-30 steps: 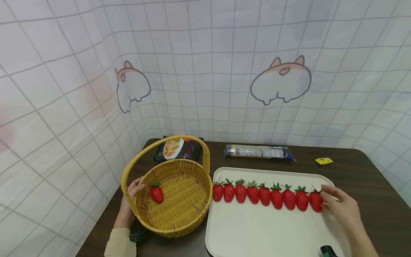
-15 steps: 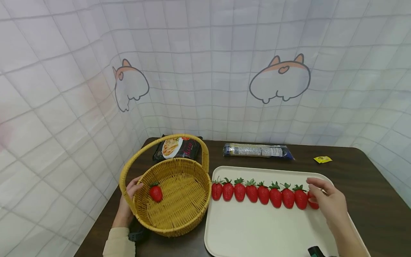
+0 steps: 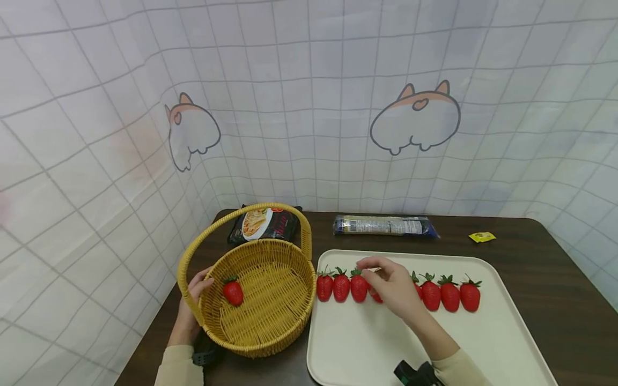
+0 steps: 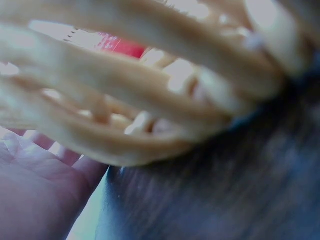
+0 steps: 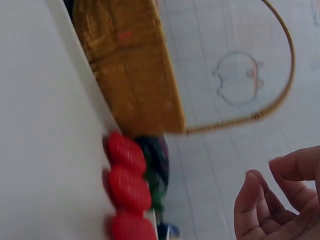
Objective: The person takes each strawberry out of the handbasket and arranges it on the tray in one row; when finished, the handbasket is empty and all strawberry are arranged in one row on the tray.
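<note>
A yellow wicker basket with a tall arched handle stands on the left, one red strawberry inside it. My left hand grips its left rim, fingertips over the edge. In the left wrist view the palm lies beside the blurred weave. A row of strawberries crosses the upper part of a cream tray. My right hand hovers over the middle of that row, hiding some fruit. Its thumb and fingers are loosely bent and apart, holding nothing.
Behind the basket lies a black food packet. A long clear-and-blue packet lies behind the tray, and a small yellow sachet sits farther right. The dark table ends at a white gridded curtain.
My right hand has moved left from the right-end strawberry to above the middle of the row. The right-end strawberry stays in place, now uncovered. My left hand keeps its place on the basket.
</note>
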Demonstrator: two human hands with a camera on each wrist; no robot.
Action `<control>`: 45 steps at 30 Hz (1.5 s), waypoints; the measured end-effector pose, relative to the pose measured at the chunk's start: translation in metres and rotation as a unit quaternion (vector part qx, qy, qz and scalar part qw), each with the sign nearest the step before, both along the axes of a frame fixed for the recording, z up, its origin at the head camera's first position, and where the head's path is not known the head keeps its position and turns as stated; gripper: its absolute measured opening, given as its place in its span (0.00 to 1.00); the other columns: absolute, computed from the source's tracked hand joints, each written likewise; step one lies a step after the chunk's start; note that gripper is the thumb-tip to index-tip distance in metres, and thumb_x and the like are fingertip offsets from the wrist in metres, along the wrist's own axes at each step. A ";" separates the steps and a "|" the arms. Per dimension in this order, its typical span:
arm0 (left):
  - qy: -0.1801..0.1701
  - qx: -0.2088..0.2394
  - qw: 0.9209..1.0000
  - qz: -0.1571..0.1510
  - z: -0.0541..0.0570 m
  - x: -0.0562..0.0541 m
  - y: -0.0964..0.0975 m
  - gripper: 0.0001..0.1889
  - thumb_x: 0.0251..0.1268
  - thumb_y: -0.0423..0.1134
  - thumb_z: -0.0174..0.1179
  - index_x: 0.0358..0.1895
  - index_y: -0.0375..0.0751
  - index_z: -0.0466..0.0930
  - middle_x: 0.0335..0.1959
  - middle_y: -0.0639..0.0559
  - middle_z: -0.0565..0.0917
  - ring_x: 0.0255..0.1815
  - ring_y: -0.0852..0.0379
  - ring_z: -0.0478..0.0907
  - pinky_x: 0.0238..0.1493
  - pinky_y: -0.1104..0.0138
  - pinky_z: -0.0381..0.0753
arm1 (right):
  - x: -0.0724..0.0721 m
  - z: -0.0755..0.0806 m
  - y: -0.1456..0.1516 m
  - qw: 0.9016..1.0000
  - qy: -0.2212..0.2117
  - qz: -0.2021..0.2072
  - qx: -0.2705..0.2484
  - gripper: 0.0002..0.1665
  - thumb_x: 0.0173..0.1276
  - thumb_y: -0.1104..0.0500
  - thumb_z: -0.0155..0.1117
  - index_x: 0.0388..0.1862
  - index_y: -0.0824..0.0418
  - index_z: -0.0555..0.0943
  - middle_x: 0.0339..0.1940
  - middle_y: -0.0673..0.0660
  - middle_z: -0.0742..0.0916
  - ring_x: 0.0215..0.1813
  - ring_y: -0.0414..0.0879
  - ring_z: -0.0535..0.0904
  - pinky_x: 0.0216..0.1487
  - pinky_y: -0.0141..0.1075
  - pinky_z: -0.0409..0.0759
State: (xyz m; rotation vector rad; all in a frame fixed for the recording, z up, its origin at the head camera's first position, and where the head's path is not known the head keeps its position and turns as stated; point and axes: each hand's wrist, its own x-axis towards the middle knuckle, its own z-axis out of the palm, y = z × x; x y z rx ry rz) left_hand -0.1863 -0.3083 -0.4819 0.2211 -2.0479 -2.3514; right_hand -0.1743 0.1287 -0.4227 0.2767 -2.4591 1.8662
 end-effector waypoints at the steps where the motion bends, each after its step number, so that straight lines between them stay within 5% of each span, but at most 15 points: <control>1: 0.001 -0.002 1.000 -0.002 0.000 0.000 0.000 0.24 0.77 0.43 0.47 0.69 0.35 0.61 0.50 0.57 0.80 0.49 0.59 0.79 0.48 0.67 0.80 | -0.001 0.001 -0.009 1.000 0.002 0.014 -0.005 0.11 0.69 0.63 0.61 0.49 0.61 0.82 0.47 0.60 0.84 0.32 0.47 0.78 0.30 0.33 0.78; 12: 0.005 -0.012 1.000 -0.004 0.002 0.000 0.003 0.23 0.77 0.42 0.46 0.69 0.36 0.61 0.51 0.57 0.79 0.50 0.59 0.78 0.48 0.67 0.79 | 0.003 0.000 -0.092 0.991 0.033 0.129 -0.015 0.10 0.68 0.63 0.62 0.48 0.58 0.83 0.45 0.55 0.86 0.40 0.45 0.81 0.40 0.32 0.80; 20: 0.012 -0.008 1.000 -0.003 0.003 0.005 0.003 0.22 0.77 0.40 0.45 0.68 0.34 0.61 0.52 0.55 0.79 0.51 0.58 0.78 0.49 0.67 0.79 | 0.004 -0.012 -0.138 0.971 0.005 0.196 -0.136 0.13 0.70 0.68 0.57 0.51 0.69 0.79 0.49 0.68 0.83 0.41 0.53 0.84 0.43 0.38 0.83; 31: 0.026 -0.005 1.000 -0.005 -0.001 0.003 0.001 0.23 0.77 0.41 0.45 0.69 0.34 0.62 0.53 0.54 0.78 0.51 0.58 0.78 0.49 0.67 0.79 | -0.009 -0.015 -0.177 0.976 0.022 0.218 -0.011 0.11 0.66 0.61 0.63 0.47 0.57 0.84 0.47 0.58 0.86 0.45 0.44 0.82 0.44 0.31 0.78; 45: 0.012 0.009 1.000 0.008 -0.007 -0.001 0.000 0.23 0.77 0.41 0.46 0.69 0.36 0.60 0.53 0.55 0.77 0.54 0.58 0.76 0.52 0.68 0.77 | -0.025 -0.015 -0.210 0.982 0.023 0.183 0.032 0.10 0.68 0.61 0.61 0.46 0.57 0.84 0.42 0.48 0.86 0.41 0.40 0.80 0.39 0.30 0.77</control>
